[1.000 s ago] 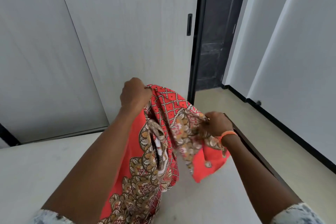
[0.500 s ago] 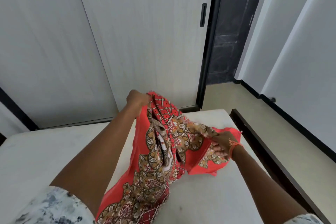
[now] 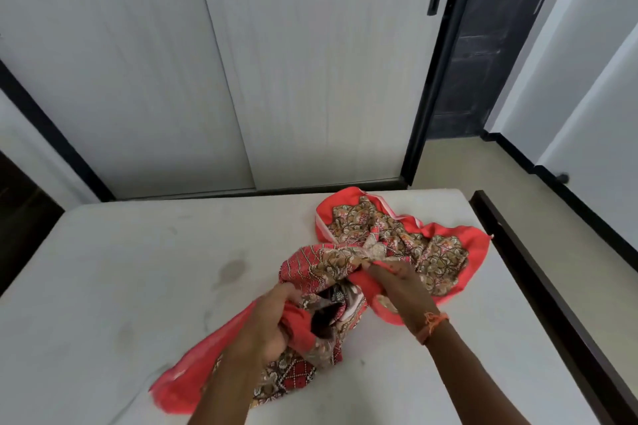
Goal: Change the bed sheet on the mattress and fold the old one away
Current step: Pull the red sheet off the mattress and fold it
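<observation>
A red-orange sheet [image 3: 407,241] with a brown and gold floral print lies bunched on the bare white mattress [image 3: 121,269]. Its far part spreads toward the mattress's right far corner, and a tail trails back under my left forearm. My left hand [image 3: 272,324] grips a fold of the cloth near the middle of the bed. My right hand [image 3: 397,286], with an orange thread band at the wrist, pinches the gathered cloth just beyond it. Both hands are close together over the bundle.
A dark bed frame rail [image 3: 538,286] runs along the mattress's right side. Pale sliding wardrobe doors [image 3: 276,62] stand past the foot of the bed. A dark doorway [image 3: 483,45] and a strip of beige floor [image 3: 483,166] lie to the right.
Both hands have come down from chest height to the mattress with the sheet. The cloth, which hung between them, now lies on the bed, and the view has tilted downward.
</observation>
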